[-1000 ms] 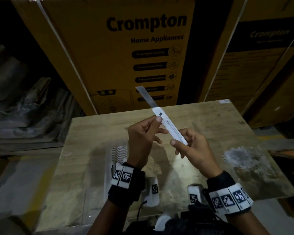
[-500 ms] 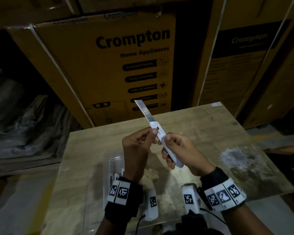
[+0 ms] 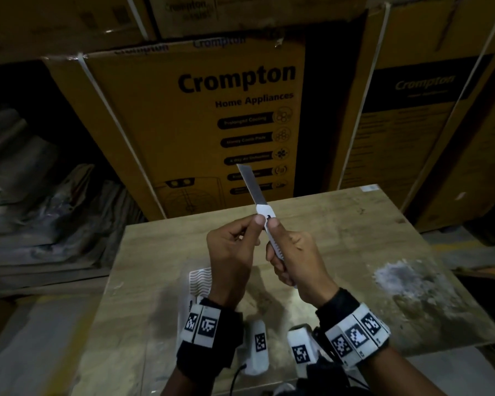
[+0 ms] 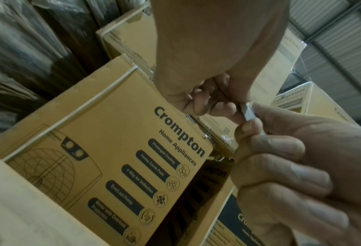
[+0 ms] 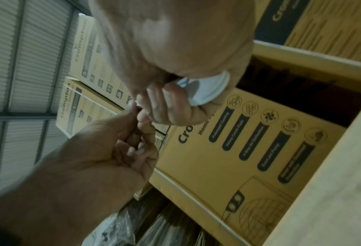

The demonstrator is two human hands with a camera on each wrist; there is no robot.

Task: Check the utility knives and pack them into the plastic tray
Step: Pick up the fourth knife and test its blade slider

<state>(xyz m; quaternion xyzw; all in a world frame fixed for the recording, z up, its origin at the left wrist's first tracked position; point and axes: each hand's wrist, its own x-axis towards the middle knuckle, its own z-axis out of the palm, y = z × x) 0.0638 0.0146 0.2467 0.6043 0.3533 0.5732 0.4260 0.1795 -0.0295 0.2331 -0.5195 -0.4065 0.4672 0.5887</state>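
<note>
A white utility knife [image 3: 270, 224] stands nearly upright over the wooden table [image 3: 340, 224], its steel blade [image 3: 252, 184] pushed out and pointing up and away. My right hand [image 3: 277, 241] grips the handle, thumb near the blade end. My left hand [image 3: 256, 224] pinches the top of the handle just below the blade. The left wrist view shows a short piece of the knife [image 4: 246, 111] between both hands. In the right wrist view the knife's rounded tail [image 5: 206, 89] sticks out of my right fist. A white ribbed plastic tray [image 3: 200, 281] lies on the table, partly hidden by my left wrist.
Large yellow Crompton cartons [image 3: 212, 124] stand right behind the table's far edge, and more are stacked at the right [image 3: 426, 124]. Dark wrapped bundles [image 3: 40, 210] lie to the left. A grey stain [image 3: 406, 278] marks the table's right side.
The knife has tilted more upright and come closer to me. My right hand has gone from pinching the tail to gripping the handle higher up. The left hand stays near the blade end.
</note>
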